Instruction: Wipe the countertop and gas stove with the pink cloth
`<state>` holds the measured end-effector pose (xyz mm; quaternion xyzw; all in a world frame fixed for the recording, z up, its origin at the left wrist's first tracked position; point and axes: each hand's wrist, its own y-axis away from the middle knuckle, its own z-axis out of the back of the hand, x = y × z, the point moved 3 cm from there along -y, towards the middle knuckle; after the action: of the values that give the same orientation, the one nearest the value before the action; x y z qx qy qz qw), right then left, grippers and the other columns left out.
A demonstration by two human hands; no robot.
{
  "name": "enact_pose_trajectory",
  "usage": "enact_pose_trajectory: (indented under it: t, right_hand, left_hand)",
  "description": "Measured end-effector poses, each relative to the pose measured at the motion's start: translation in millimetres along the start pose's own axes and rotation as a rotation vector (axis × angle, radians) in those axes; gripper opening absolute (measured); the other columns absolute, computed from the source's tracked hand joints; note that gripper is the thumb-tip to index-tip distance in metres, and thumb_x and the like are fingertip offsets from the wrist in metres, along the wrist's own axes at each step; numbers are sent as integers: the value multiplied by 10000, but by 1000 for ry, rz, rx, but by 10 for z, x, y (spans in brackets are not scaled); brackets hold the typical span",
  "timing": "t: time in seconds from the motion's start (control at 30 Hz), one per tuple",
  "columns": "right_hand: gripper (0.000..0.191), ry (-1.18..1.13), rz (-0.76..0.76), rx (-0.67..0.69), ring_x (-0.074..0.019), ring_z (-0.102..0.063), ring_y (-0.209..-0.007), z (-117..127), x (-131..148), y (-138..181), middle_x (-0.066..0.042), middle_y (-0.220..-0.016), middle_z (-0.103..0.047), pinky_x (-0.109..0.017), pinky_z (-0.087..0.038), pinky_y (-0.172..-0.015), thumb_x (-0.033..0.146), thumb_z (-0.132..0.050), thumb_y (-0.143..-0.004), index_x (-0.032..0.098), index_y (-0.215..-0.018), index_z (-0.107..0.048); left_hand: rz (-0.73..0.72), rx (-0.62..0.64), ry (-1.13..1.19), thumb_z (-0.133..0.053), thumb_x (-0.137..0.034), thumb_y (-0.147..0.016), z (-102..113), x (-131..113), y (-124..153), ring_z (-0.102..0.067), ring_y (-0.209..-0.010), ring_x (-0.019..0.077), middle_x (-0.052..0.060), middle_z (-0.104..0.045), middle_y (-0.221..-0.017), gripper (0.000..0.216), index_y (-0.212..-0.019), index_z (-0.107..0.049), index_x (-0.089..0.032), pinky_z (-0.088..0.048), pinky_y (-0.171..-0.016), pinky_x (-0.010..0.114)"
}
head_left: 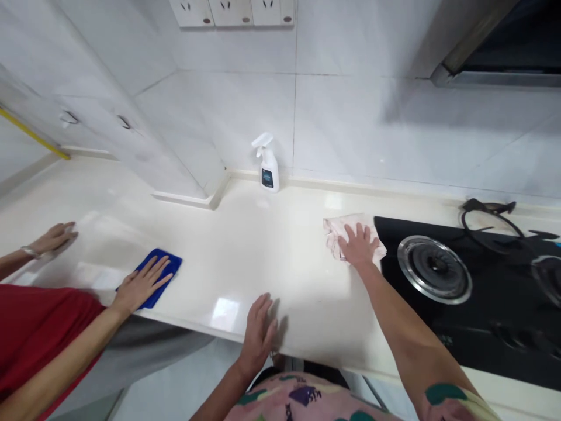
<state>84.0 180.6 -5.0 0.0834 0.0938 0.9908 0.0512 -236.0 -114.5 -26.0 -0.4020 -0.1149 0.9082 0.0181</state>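
Observation:
My right hand (358,245) lies flat with spread fingers on a crumpled pale pink cloth (346,234), at the edge of the black glass gas hob (495,327). My left hand (258,334) stands open at the front edge of the cream stone countertop (263,245), holding nothing. A co-worker in a red top has one hand (142,285) on a blue microfibre cloth (163,272). That person's other hand (53,237), with a wristband or watch, rests on the counter further left. A white spray bottle (267,166) stands against the wall.
A steel gas burner (433,269) sits close to the cloth under my right hand, with a black pan support (491,225) behind it. White marble-look walls and a boxed corner (184,146) back the counter. Wall sockets (232,11) and a range hood (495,47) are above.

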Motion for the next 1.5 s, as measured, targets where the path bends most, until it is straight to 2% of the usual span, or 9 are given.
enact_pose_trajectory:
  t: [0.1,0.23,0.43,0.6,0.7,0.8,1.17,1.3,1.5]
  right_hand:
    - [647,-10,-85,-1,-413,-7,-1629,-107,104,221,-126,-1792,-87,-736,-84,-1213,550,-267,-1084,313,-1686,-308]
    - [672,9,-30,30,-447,9,-1623,-253,687,513,-145,-1791,-62,-787,-69,-1189,567,-260,-1074,315,-1697,-271]
    - [677,-14,370,115,-468,2,-1620,-399,1886,1128,-162,-1789,-78,-799,-18,-1179,564,-385,-1064,303,-1684,-305]
    - [854,19,808,254,-477,63,-1620,-654,2542,2068,-147,-1794,-54,-799,50,-1192,569,-637,-937,308,-1681,-308]
    - [922,-11,1012,259,-454,65,-1627,-764,2531,2580,-164,-1786,-101,-778,75,-1214,539,-712,-888,285,-1680,-314]
    - [762,-137,1085,243,-411,-20,-1638,-759,2254,2825,-129,-1783,-157,-748,17,-1247,529,-611,-978,329,-1664,-346]
    - [679,-143,770,216,-397,-129,-1634,-963,696,3082,-64,-1766,-243,-725,-27,-1259,441,-668,-949,413,-1596,-462]
    - [670,-161,714,235,-402,-92,-1639,-927,845,3044,-67,-1777,-198,-729,-1,-1257,519,-622,-973,399,-1608,-446]
    - [635,-211,744,214,-320,0,-1656,-643,1734,2498,-65,-1792,-138,-636,59,-1288,577,-470,-1044,355,-1636,-403]
  left_hand:
    - [79,-8,110,-475,-312,-1075,31,-17,-43,-418,-1541,278,105,-437,-1638,499,-1568,-419,-370,-437,-1233,589]
    - [142,-38,199,-470,-362,-1076,147,-23,-119,-401,-1551,290,115,-419,-1643,472,-1548,-458,-340,-388,-1262,584]
    - [203,-98,207,-442,-400,-1087,408,-40,-86,-422,-1527,273,132,-428,-1633,446,-1519,-483,-297,-385,-1254,556]
    - [192,-187,143,-432,-411,-1089,644,14,78,-406,-1537,272,126,-449,-1619,425,-1489,-518,-296,-376,-1257,537]
    - [199,-209,91,-418,-446,-1090,737,71,150,-412,-1531,272,129,-464,-1607,443,-1488,-529,-286,-387,-1253,529]
    - [216,-206,90,-414,-464,-1090,768,108,155,-418,-1525,263,124,-449,-1617,449,-1486,-527,-287,-413,-1238,511]
    - [81,-42,152,-429,-397,-1090,446,93,-63,-422,-1522,263,127,-442,-1609,430,-1497,-503,-280,-364,-1273,538]
    - [22,8,143,-436,-366,-1086,368,84,-51,-427,-1519,275,129,-449,-1610,424,-1495,-504,-278,-375,-1264,559]
    - [-26,9,54,-438,-338,-1082,424,144,42,-421,-1524,285,118,-452,-1612,444,-1523,-479,-310,-393,-1248,582]
